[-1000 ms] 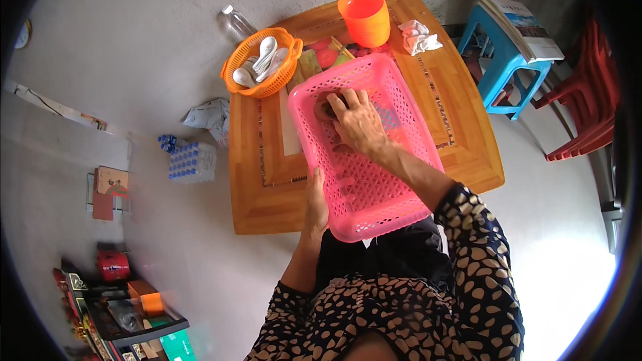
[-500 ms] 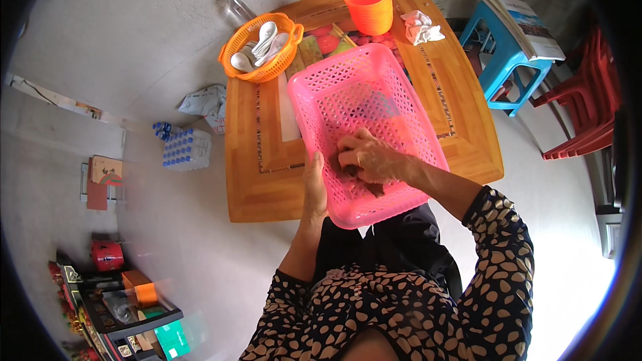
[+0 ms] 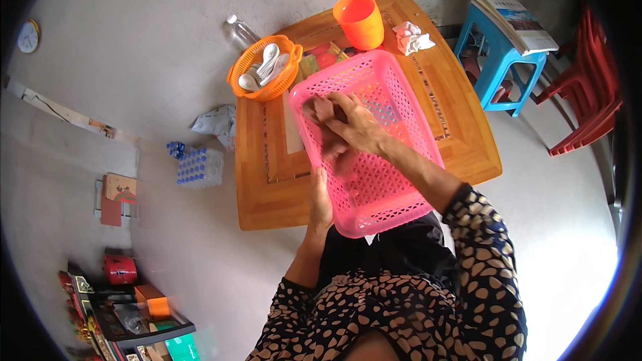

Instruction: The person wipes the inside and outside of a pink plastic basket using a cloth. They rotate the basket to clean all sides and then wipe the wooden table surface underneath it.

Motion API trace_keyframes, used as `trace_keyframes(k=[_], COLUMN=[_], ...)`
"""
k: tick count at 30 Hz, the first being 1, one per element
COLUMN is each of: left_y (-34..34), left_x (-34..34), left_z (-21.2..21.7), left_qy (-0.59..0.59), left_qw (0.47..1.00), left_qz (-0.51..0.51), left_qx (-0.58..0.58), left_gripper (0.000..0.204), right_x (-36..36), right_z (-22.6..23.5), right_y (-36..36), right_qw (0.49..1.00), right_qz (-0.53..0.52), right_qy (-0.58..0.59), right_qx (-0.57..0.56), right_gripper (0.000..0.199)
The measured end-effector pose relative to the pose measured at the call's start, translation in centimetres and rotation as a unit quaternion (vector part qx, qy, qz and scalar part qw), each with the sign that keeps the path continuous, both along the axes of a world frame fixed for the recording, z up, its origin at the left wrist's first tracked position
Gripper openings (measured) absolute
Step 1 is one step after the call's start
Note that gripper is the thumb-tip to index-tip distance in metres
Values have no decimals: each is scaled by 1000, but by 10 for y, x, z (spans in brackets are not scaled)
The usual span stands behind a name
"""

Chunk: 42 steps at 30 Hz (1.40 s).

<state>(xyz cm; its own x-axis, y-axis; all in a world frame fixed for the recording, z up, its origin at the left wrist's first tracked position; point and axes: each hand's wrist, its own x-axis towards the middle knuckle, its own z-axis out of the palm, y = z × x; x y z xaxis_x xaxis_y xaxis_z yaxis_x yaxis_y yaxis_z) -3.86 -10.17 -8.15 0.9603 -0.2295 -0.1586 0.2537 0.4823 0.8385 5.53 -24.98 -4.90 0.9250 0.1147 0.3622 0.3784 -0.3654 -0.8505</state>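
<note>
Left hand [image 3: 322, 195] gripped the pink basket [image 3: 394, 180] by its near-left rim; right hand [image 3: 354, 127] pressed open-fingered inside it, far end, wiping looked mid-way.

Left hand [image 3: 321, 194] grips pink basket [image 3: 388, 187]; right hand [image 3: 354, 127] presses inside.

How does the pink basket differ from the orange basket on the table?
The pink basket is rectangular, larger and tilted, with the left hand at its edge and the right hand inside. The orange basket is round, smaller, rests flat and holds white spoons. Both have perforated walls.
</note>
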Motion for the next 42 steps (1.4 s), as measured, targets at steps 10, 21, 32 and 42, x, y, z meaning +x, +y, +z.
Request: trace_keyframes(k=[10, 21, 32, 42], left_y=[10, 1, 14, 10], left_x=[-4, 5, 15, 16], left_z=[-7, 9, 10, 24], left_qy=[-139, -172, -219, -172], left_qw=[964, 974, 962, 953], left_qz=[58, 46, 38, 157], left_qx=[221, 138, 160, 195], left_gripper=[76, 95, 92, 51], right_x=[-18, -25, -78, -94], right_z=[-1, 44, 11, 23], right_y=[39, -9, 4, -40], right_qw=[984, 947, 962, 958], right_qz=[71, 175, 222, 48], right_qy=[-54, -271, 82, -82], right_qx=[152, -14, 133, -270], right_gripper=[46, 39, 46, 35])
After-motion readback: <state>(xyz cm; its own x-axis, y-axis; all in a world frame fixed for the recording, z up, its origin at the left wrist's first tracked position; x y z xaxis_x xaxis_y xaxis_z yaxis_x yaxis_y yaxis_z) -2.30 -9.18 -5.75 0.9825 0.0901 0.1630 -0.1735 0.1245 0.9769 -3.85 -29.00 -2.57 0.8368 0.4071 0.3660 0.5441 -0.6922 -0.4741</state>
